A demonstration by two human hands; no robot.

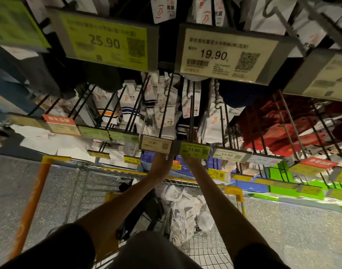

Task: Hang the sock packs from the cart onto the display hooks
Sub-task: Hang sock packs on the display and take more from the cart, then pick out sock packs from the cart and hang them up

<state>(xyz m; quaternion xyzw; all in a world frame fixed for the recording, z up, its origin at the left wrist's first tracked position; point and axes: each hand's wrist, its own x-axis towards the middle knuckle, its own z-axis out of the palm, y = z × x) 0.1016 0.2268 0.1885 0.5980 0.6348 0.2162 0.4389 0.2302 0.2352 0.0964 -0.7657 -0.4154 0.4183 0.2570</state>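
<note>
Frustratingly, neither grip can be read. The left hand [162,161] vanishes at the knuckles behind the white price tag [155,144] marked 13.90. The right hand [192,136] passes behind the green price tag [194,150] beside it, and only its fingertips rise above the tag's top edge, against the dark hook [191,105]. Whether either hand pinches a pack I cannot tell. Both hands sit close together just below the picture's centre, with the forearms running down toward six o'clock.

From the right hand, the hook's twin wires run toward twelve o'clock and already carry hung packs [166,113], white cards with a red sock outline. At six o'clock from the hands stands the cart [234,191], its yellow rim framing a heap of sock packs [182,210] lying loose in the wire basket, so plenty is left to hang. At three o'clock, red goods [282,129] hang on neighbouring pegs.

By my reading, the step in hand is threading a pack onto the hook's tip behind the tags. The next move calls for lining the card's hanger hole up with the wire end, sliding the pack back toward the hung ones, then reaching down to the cart for another.
</note>
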